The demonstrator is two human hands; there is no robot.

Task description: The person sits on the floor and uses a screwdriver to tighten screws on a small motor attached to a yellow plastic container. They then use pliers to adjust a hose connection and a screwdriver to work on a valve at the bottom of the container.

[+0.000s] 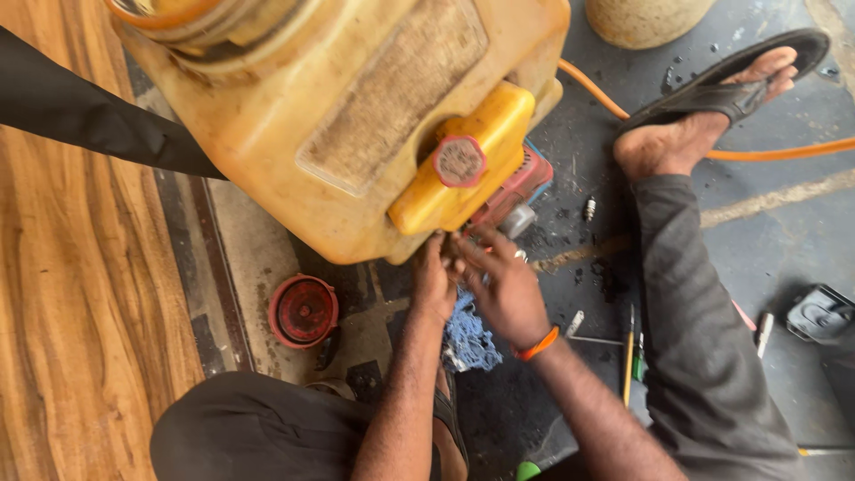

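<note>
A large dirty yellow tank [356,116] lies tilted on the floor, with a smaller yellow fuel tank [485,142] and its red cap [459,161] on the side, and a red engine part [521,183] behind. My left hand [434,281] reaches under the machine's lower edge, fingers curled against it. My right hand [503,285], with an orange wristband, has its fingers spread at the same spot beside the engine. What the fingers grip is hidden. A blue rag [468,338] lies under both hands.
A red round cover [304,310] lies on the floor at left. An orange hose [766,151] runs across the back. A screwdriver [628,356], a spark plug [589,208] and a black part [819,313] lie at right. My sandalled foot [712,98] rests nearby. Wood flooring [71,294] is at left.
</note>
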